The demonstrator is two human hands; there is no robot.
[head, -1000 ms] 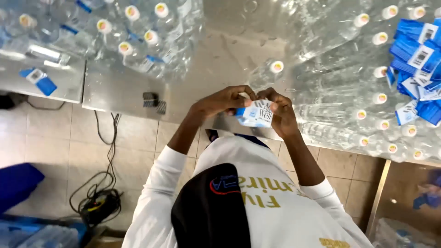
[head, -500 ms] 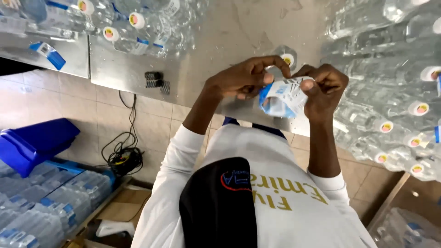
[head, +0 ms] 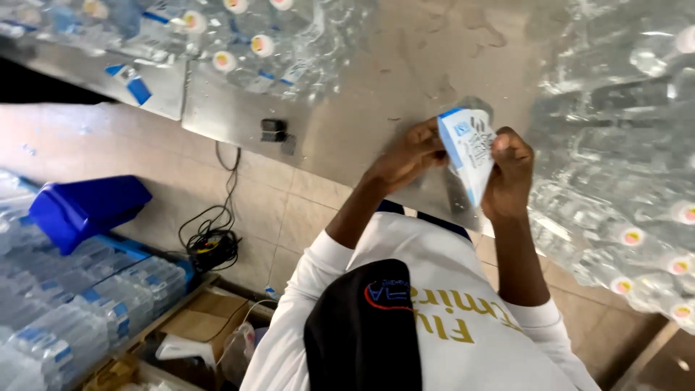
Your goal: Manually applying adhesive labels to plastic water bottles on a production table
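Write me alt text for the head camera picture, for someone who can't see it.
Seen from above, a person's left hand and right hand hold a blue and white label over a steel table. Clear plastic bottles are heaped on the table.

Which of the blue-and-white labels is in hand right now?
The label pinched between the left hand and right hand; the other label lies loose on the steel table.

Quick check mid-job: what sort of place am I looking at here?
Probably a small water-bottling or labelling workshop: clear plastic bottles with white caps heaped on a steel worktable, shrink-wrapped bottle packs on the floor, and both hands holding a blue-and-white label sleeve.
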